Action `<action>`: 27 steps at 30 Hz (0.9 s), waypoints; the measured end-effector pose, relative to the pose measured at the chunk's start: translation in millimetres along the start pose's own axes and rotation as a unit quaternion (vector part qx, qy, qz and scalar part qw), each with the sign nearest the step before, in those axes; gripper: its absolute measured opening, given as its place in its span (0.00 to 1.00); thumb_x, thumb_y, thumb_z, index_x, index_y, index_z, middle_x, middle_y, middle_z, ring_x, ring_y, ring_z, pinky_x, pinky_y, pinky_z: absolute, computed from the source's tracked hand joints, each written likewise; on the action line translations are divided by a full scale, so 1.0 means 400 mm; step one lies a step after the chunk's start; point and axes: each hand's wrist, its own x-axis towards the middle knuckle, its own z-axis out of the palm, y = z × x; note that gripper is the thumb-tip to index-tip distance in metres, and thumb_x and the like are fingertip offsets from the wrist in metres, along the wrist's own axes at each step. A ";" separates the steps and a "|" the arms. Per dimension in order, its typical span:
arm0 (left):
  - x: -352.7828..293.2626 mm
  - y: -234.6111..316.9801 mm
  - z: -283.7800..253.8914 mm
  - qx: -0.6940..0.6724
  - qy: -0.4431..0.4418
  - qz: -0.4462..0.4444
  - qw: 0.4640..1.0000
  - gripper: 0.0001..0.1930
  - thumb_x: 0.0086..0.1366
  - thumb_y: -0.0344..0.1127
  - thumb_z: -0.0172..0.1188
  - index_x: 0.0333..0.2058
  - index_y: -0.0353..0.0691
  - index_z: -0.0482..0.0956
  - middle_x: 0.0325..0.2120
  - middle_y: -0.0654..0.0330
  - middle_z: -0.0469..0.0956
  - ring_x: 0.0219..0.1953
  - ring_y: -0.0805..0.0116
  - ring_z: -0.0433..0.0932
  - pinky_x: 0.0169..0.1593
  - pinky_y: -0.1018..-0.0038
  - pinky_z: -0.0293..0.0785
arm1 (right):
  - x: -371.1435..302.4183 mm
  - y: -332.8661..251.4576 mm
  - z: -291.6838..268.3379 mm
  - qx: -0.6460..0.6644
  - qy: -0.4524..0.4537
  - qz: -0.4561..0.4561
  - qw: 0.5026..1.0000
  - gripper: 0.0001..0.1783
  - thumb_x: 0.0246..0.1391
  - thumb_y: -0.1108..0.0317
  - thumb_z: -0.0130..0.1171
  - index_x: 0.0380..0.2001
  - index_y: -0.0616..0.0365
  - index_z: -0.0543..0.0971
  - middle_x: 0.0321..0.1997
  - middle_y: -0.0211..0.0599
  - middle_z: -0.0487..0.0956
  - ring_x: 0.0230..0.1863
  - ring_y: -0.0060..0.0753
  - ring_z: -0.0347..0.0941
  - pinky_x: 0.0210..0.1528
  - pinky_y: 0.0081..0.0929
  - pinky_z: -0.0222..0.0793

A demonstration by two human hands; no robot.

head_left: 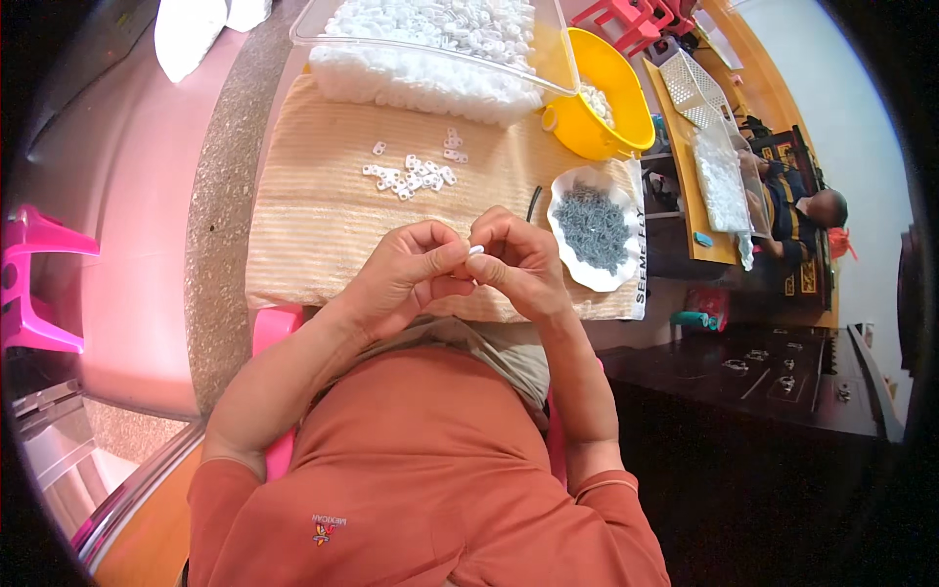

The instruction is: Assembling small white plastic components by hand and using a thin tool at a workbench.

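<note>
Between the fingertips of my two hands is a small white plastic piece (476, 250), mostly covered by the fingers. My left hand (416, 264) pinches it from the left, thumb against the curled fingers. From the other side my right hand (518, 259) closes thumb and forefinger on it. Beyond the hands lies a loose group of small white plastic pieces with holes (416, 176) on the striped cloth (313, 225). Right of my right hand, a white scalloped dish (598, 282) holds many small dark grey parts (592, 227). A short black strip (534, 203) rests beside the dish.
A clear bin (553, 64) full of white pieces stands at the far edge. Next to it is a yellow basin (626, 122) with pale pieces. Pink stools (39, 284) stand left. At the right, another person (797, 205) sits by a table with a clear tray (729, 186).
</note>
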 end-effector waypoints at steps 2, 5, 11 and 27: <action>0.003 -0.002 -0.008 0.004 0.017 0.001 1.000 0.06 0.64 0.34 0.59 0.34 0.38 0.75 0.33 0.61 0.78 0.32 0.75 0.78 0.39 0.78 0.80 | 0.005 -0.001 0.002 0.019 0.011 -0.009 1.000 0.07 0.53 0.76 0.61 0.35 0.64 0.75 0.36 0.29 0.73 0.34 0.17 0.72 0.36 0.14 0.67; 0.003 -0.001 0.000 0.008 0.054 0.002 0.999 0.06 0.65 0.34 0.59 0.34 0.38 0.75 0.33 0.60 0.79 0.31 0.77 0.78 0.39 0.78 0.80 | 0.002 -0.002 -0.025 -0.120 0.142 -0.002 0.983 0.06 0.54 0.78 0.60 0.36 0.65 0.75 0.32 0.32 0.76 0.31 0.18 0.74 0.35 0.15 0.71; 0.005 0.000 -0.002 0.030 0.068 -0.006 0.997 0.06 0.64 0.33 0.60 0.33 0.38 0.75 0.35 0.60 0.79 0.31 0.79 0.77 0.39 0.79 0.80 | 0.046 -0.087 -0.117 -0.293 0.328 -0.230 0.868 0.10 0.55 0.74 0.60 0.41 0.66 0.77 0.30 0.32 0.78 0.30 0.17 0.73 0.32 0.15 0.72; 0.004 0.001 -0.002 0.034 0.061 -0.004 0.998 0.05 0.63 0.32 0.60 0.34 0.38 0.76 0.35 0.61 0.79 0.31 0.80 0.77 0.39 0.80 0.80 | 0.063 -0.189 -0.166 -0.463 0.398 -0.327 0.721 0.10 0.54 0.73 0.62 0.38 0.65 0.75 0.30 0.31 0.77 0.29 0.16 0.72 0.34 0.15 0.70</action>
